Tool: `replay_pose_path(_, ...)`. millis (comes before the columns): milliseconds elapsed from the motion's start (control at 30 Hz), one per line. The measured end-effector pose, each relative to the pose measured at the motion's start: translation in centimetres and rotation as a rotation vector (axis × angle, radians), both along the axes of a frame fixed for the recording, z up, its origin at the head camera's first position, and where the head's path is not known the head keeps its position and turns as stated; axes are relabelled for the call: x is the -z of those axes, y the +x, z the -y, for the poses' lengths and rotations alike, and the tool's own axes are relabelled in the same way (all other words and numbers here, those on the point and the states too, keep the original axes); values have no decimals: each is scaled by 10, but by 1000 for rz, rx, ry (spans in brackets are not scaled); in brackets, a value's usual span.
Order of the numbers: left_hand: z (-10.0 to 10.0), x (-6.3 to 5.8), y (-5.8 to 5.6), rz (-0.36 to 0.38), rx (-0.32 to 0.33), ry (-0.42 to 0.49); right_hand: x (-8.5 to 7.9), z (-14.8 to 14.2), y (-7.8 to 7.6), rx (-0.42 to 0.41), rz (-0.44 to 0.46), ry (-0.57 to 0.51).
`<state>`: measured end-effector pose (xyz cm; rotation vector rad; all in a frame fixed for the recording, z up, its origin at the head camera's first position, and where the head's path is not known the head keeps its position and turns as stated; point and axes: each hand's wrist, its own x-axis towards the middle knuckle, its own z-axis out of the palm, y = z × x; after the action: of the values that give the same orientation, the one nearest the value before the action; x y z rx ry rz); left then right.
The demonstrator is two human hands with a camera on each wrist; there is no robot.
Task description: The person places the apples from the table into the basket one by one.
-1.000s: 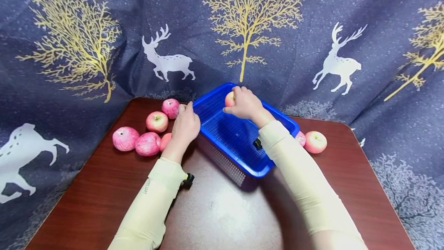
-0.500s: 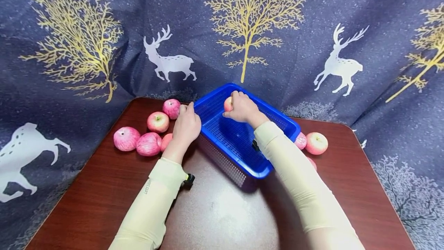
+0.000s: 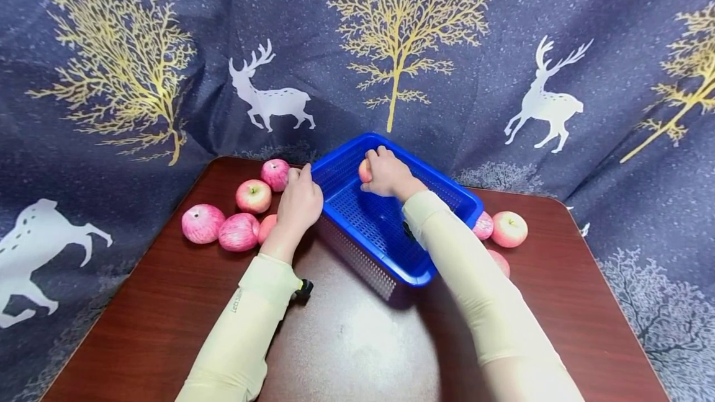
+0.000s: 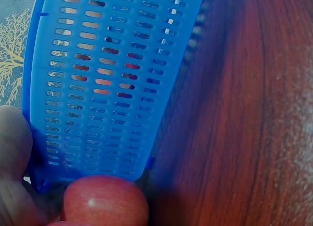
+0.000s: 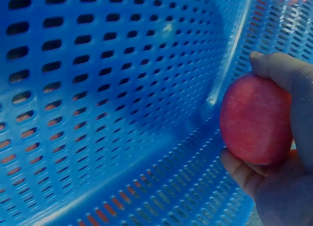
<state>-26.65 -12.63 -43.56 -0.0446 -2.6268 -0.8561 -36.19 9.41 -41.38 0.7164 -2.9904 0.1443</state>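
A blue perforated plastic basket [image 3: 363, 237] stands at an angle on the table. Inside it, my right hand [image 3: 389, 172] holds a red apple [image 5: 257, 119], with thumb and fingers wrapped round the fruit in the right wrist view. My left hand [image 3: 300, 200] grips the basket's rim at its left corner; the left wrist view shows only part of this hand beside the blue wall. Close to that corner, a red apple [image 4: 105, 201] lies against the basket's outside.
Left of the basket lie several apples, among them a pink one [image 3: 203, 223] and a yellowish-red one [image 3: 254, 196]. More apples, including a pale one [image 3: 509, 229], are at its right, partly behind the right sleeve [image 3: 475, 278]. A patterned curtain [image 3: 436, 92] hangs behind the table [image 3: 335, 352].
My right hand has moved slightly left and lower inside the basket with the apple. An apple behind the right sleeve has come into view. The left hand keeps its place on the rim.
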Motion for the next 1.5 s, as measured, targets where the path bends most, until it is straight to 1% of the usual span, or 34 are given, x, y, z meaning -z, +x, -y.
replay_pose_path(200, 0, 1, 1, 6, 1, 1, 8, -3, -7, -64, 15, 75)
replay_pose_path(467, 0, 3, 0, 2, 3, 6, 14, -3, -13, -123, -33, 129)
replay_pose_path(567, 0, 4, -1, -3, 5, 5, 15, -2, -14, -124, -37, 138)
replay_pose_path(667, -1, 5, -1, -10, 7, 6, 16, -1, -15, -106, -35, 135)
replay_pose_path(933, -1, 5, -1, -13, -1, 2, 18, 2, -16, -83, -26, 101)
replay_pose_path(1200, 0, 4, -1, -16, -7, 0, 14, 5, -14, -89, -21, 117)
replay_pose_path(1500, 1, 4, -2, -13, -5, 5, 16, 6, -17, -114, -38, 129)
